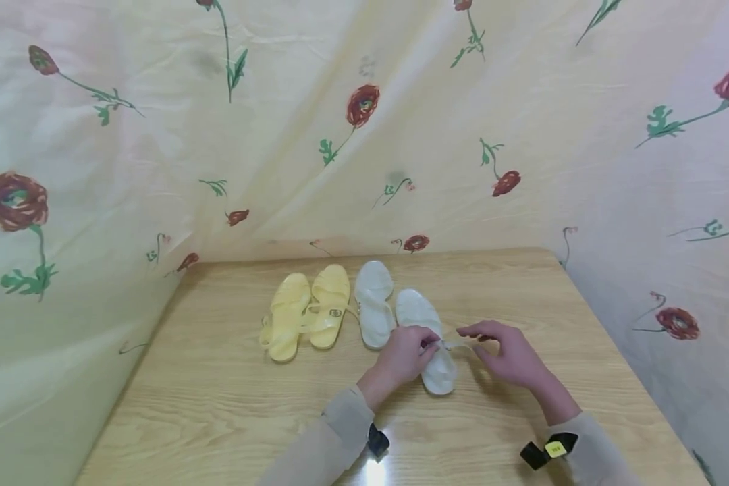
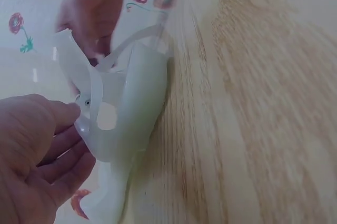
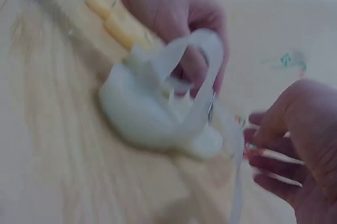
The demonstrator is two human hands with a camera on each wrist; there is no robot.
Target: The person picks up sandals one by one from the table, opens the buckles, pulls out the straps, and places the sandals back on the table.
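Note:
A white sandal (image 1: 439, 374) lies sole down on the wooden table, between the two hands. My left hand (image 1: 403, 354) pinches its side near a small metal stud, thumb on one face and fingers behind, as the left wrist view shows (image 2: 47, 145). A thin pale strap (image 1: 458, 344) runs out from the sandal toward my right hand (image 1: 507, 354). In the right wrist view that strap (image 3: 238, 176) hangs just beside the fingertips of my right hand (image 3: 305, 145), whose fingers are spread and loosely bent. The second white sandal (image 1: 374, 317) lies just left of the first.
A pair of yellow sandals, one at the left (image 1: 287, 320) and one beside it (image 1: 330, 304), lies further left on the wooden table (image 1: 219, 405). Behind and along the sides hangs a cream cloth (image 1: 291, 148) with red flowers.

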